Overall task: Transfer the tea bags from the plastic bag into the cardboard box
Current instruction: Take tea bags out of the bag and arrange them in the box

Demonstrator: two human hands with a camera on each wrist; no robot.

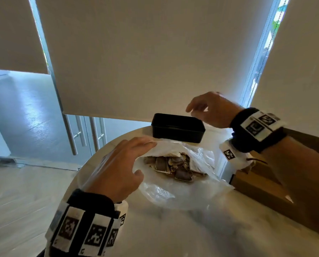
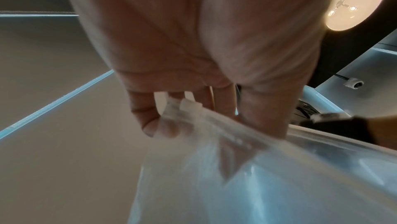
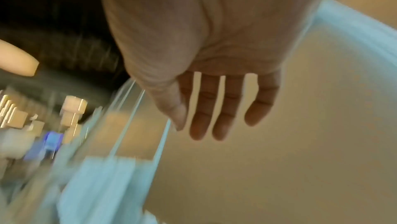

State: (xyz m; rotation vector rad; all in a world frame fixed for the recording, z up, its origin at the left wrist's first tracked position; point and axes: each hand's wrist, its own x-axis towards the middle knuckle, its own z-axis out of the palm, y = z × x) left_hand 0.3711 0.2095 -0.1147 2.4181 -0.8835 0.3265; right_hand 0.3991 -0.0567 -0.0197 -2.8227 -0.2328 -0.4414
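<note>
A clear plastic bag (image 1: 182, 184) lies open on the round pale table (image 1: 173, 232), with several brown tea bags (image 1: 173, 166) inside. My left hand (image 1: 136, 158) grips the bag's upper left rim, fingers over the top and thumb below. The left wrist view shows the left hand (image 2: 171, 119) pinching the plastic bag (image 2: 257, 176) at its edge. My right hand (image 1: 195, 110) hovers above and behind the bag, fingers relaxed, holding nothing. In the right wrist view the right hand (image 3: 214, 117) has straight, empty fingers. The brown cardboard box (image 1: 262, 188) sits at the right, partly hidden by my right forearm.
A black rectangular container (image 1: 177, 127) stands at the table's far edge, just under my right hand. The table's rounded edge (image 1: 80, 175) drops off to the left over a wooden floor. Roller blinds (image 1: 145, 62) hang close behind the table.
</note>
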